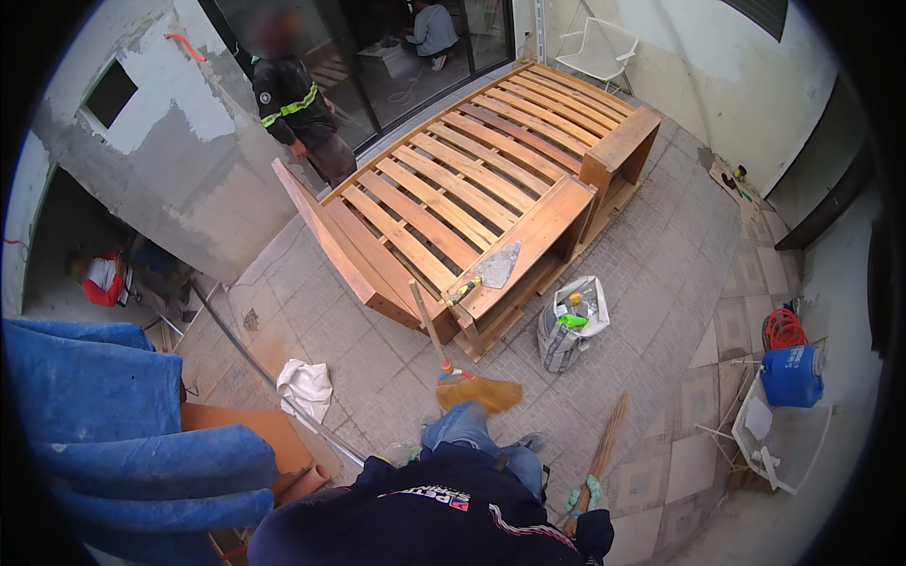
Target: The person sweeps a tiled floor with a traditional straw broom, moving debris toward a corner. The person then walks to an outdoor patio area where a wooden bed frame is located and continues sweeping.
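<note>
My right hand (587, 494), in a pale green and white glove, is closed round the bound end of a stick broom (609, 441). Its thin bristles point away from me, above the paving. Of my left hand only a scrap of pale glove (406, 454) appears beside my jeans, and its fingers are hidden. In front of my legs stands a straw broom (479, 391), its wooden handle tilted toward the slatted wooden bed frame (453, 193). A trowel (496, 267) with a grey blade lies on the frame's near corner.
A white sack (559, 345) with bottles and other items stands right of the frame. Blue cloth (104, 377) covers something at left, near a metal pole (247, 351) and a white cloth (306, 387). A blue jug (791, 375) sits at right. A person (294, 108) stands behind the frame.
</note>
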### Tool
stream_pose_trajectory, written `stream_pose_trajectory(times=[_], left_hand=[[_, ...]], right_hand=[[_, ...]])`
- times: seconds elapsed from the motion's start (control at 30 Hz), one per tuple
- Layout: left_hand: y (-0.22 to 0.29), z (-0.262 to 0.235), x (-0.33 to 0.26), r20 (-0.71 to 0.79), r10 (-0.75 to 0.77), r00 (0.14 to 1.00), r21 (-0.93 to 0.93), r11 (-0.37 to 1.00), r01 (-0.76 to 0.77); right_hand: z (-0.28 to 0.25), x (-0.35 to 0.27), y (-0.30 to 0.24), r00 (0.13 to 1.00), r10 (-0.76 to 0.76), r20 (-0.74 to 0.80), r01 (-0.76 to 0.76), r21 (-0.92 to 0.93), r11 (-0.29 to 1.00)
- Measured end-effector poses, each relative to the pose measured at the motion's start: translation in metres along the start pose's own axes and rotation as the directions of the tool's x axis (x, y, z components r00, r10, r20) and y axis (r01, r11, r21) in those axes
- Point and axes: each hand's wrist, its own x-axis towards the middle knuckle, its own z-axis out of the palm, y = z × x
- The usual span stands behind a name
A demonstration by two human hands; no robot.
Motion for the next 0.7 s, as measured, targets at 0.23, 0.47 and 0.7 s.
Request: stream_pose_trajectory(times=[0.23,0.47,0.7], left_hand=[[0.066,0.038,-0.001,-0.019,-0.028,0.999,-0.058,0.998,0.027],[0.133,0.077,0.020,-0.042,-0.021,0.999,0.077,0.997,0.024],[0.240,0.156,0.065,0.126,0.080,0.989,0.096,0.991,-0.093]], right_hand=[[-0.033,0.010,-0.046,1.000,0.003,-0.020,-0.003,0.011,1.000],[-0.042,0.020,-0.116,0.999,0.005,-0.050,-0.005,0.016,1.000],[-0.011,0.040,-0.258,0.996,-0.074,-0.041,0.069,-0.108,0.992]])
